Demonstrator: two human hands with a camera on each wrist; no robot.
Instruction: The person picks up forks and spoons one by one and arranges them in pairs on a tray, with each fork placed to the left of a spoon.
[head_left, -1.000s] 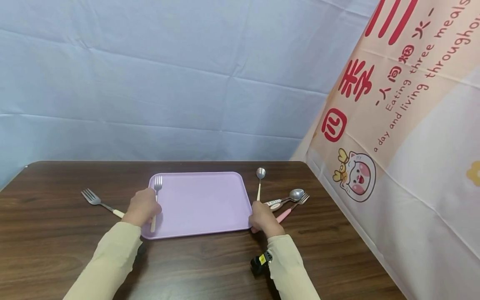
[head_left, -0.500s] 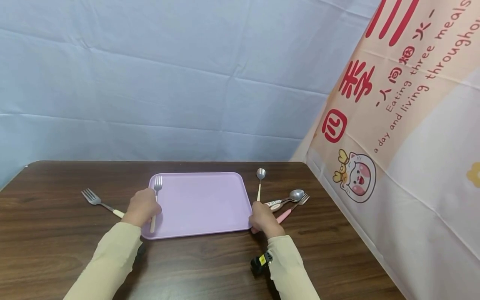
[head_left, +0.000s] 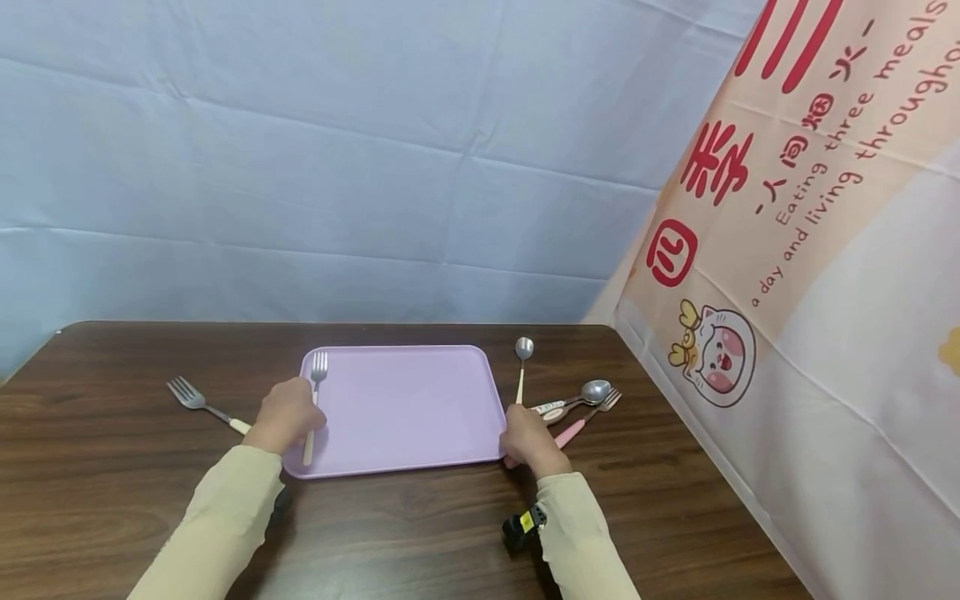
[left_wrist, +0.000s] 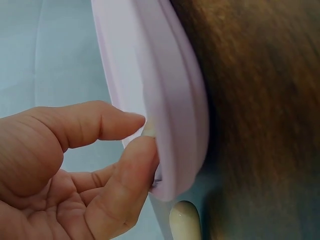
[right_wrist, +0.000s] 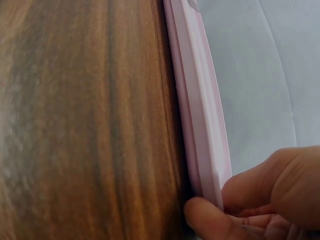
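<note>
A lilac tray (head_left: 408, 408) lies on the dark wooden table. Along its left side rests a fork (head_left: 319, 367) with a cream handle, tines pointing away. Over that handle is my left hand (head_left: 285, 415); in the left wrist view, thumb and a finger pinch a cream piece (left_wrist: 149, 127) of it beside the tray rim. My right hand (head_left: 531, 437) grips the tray's right rim near the front corner. The right wrist view shows its thumb against the rim (right_wrist: 207, 125) and a fingertip at the underside.
Left of the tray lies another cream-handled fork (head_left: 190, 394), partly behind the left hand. To the right are a small spoon (head_left: 524, 348), a larger spoon (head_left: 596, 392), a pink-handled fork (head_left: 572, 432) and another patterned handle (head_left: 547, 407). Cloth (head_left: 375, 167) hangs behind the table.
</note>
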